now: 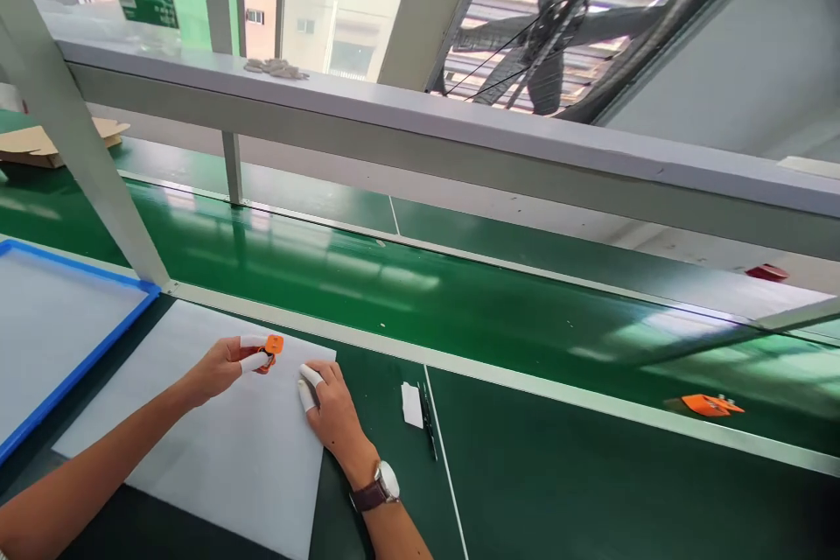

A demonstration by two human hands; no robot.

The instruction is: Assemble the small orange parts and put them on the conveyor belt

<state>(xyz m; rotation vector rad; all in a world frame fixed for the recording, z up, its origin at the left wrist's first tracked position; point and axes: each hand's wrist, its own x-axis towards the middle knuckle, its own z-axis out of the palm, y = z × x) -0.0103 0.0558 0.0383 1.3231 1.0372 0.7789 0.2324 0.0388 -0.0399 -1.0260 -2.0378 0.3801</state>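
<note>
Held in the fingertips of my left hand (223, 367) is a small orange plastic part (274, 344) with a dark area beneath it; its exact kind is too small to make out. White finger cots cover some fingertips on both hands. My right hand (334, 411), with a wristwatch (386, 486) on the wrist, rests at the right edge of a white sheet (242, 446). Its fingers are loosely bent and slightly apart, with nothing visible in them. The orange part is above the sheet, apart from my right hand.
A blue-edged tray (148, 290) lies at the left. Right of the sheet are a small white card (412, 405) and a thin black tool (428, 422). Another orange piece (712, 405) is on the green belt (315, 267). A metal frame (124, 192) and shelf (459, 118) stand beyond.
</note>
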